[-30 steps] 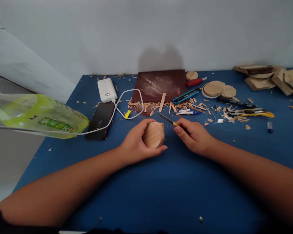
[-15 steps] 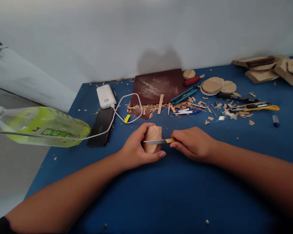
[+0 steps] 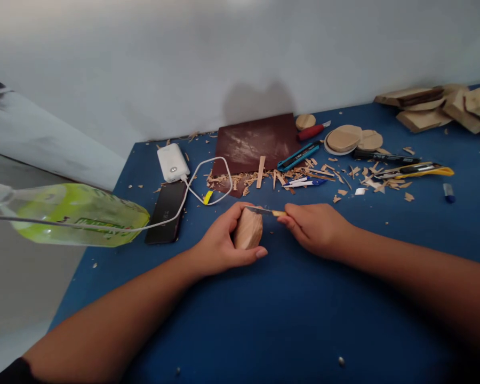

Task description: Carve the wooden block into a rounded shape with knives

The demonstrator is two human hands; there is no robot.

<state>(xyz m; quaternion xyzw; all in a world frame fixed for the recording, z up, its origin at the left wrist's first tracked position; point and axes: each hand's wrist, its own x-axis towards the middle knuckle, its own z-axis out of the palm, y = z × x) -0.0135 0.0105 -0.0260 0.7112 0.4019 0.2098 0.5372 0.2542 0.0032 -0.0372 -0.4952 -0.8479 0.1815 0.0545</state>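
So in the head view, your left hand (image 3: pixel 228 240) is curled snug round the wooden block (image 3: pixel 248 229), thumb along the near side, out in the middle of the blue counter (image 3: pixel 264 320). Your right hand (image 3: pixel 322 229) is closed on the handle of the knife (image 3: pixel 261 210), blade lying across the block's far edge.

Stuff's pretty close, btw: wood shavings (image 3: pixel 246 181) sit just past the block, up against the brown sheet (image 3: pixel 256 144). The blue-and-white pen (image 3: pixel 305 182) and teal cutter (image 3: pixel 299 156) are beyond your right hand, with the black marker (image 3: pixel 386 157) and yellow cutter (image 3: pixel 420 170) further right. Off your left hand there's the phone (image 3: pixel 166 213), the white power bank (image 3: pixel 173 162) and a looping cable (image 3: pixel 220 198), which runs across the bottle (image 3: pixel 80 215).

That bottle's clear with a green label; can't tell how full. The white round thing (image 3: pixel 339 151) has a wooden disc (image 3: pixel 344 138) on it.
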